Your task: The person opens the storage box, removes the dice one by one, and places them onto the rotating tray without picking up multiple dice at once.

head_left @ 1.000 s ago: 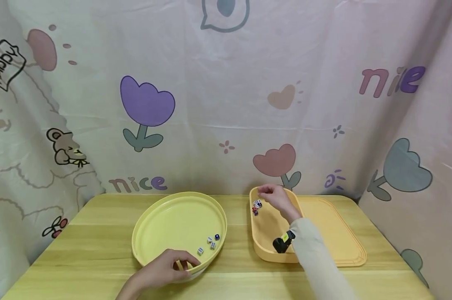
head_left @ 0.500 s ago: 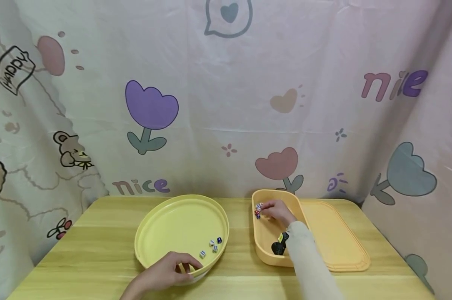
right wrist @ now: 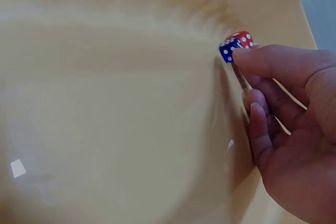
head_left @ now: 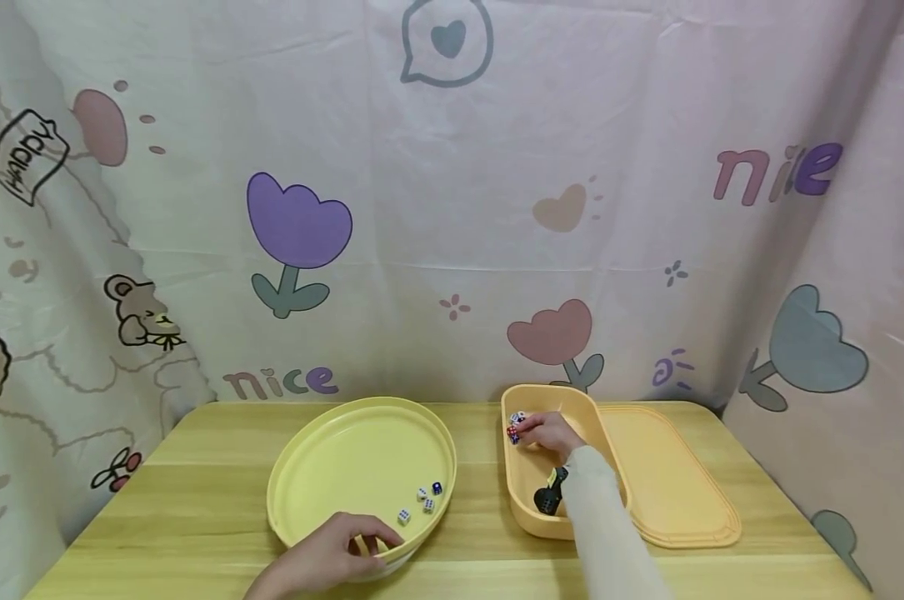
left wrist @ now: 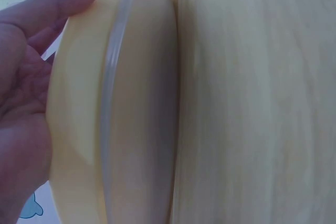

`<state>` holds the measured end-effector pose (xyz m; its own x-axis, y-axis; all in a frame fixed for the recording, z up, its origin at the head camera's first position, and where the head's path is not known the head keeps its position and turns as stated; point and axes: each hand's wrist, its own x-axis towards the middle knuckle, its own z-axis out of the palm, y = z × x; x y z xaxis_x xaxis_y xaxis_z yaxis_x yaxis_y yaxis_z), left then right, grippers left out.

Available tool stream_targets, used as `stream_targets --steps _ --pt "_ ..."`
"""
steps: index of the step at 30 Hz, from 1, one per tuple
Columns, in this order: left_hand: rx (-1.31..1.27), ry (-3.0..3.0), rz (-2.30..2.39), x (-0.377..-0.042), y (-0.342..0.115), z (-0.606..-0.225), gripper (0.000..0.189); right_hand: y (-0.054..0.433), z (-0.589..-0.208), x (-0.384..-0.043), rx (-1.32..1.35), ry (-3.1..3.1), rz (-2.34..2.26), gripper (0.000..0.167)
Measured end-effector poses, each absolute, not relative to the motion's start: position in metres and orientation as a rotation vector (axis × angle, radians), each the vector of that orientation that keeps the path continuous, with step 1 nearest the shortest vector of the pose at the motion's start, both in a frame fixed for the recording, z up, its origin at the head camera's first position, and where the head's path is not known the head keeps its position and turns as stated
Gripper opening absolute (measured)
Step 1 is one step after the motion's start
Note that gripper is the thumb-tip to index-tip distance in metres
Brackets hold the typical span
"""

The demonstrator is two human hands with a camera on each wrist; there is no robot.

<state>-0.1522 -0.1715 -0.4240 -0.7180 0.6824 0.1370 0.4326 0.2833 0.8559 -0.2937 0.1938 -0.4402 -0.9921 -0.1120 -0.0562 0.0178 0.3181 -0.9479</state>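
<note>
My left hand (head_left: 339,542) grips the near rim of a round yellow tray (head_left: 332,467), fingers over the edge and thumb outside. Several dice lie in it near the right side: white dice (head_left: 404,517) and a dark blue die (head_left: 437,487). My right hand (head_left: 552,433) reaches into an orange rectangular bin (head_left: 526,517), fingertips right at a red die (right wrist: 245,39) and a blue die (right wrist: 227,51) in the corner. The thumb overlaps the blue die in the right wrist view; whether the fingers pinch it I cannot tell. More dice (head_left: 517,417) sit just behind.
A flat orange lid (head_left: 684,475) lies right of the bin, partly under or against it. A black wrist camera (head_left: 547,498) on my right arm hangs over the bin. A printed curtain (head_left: 422,208) rises behind the wooden table (head_left: 167,500).
My right hand has gone down from the bin's far end and towards me, to the red and blue dice by its left wall. The left hand keeps its grip on the tray.
</note>
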Motion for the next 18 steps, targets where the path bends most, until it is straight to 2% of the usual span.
stream_targets --steps 18 --pt "1.024 2.275 1.41 -0.1521 -0.1719 -0.4235 0.017 0.1881 -0.4374 -0.2941 -0.119 2.63 -1.468 0.011"
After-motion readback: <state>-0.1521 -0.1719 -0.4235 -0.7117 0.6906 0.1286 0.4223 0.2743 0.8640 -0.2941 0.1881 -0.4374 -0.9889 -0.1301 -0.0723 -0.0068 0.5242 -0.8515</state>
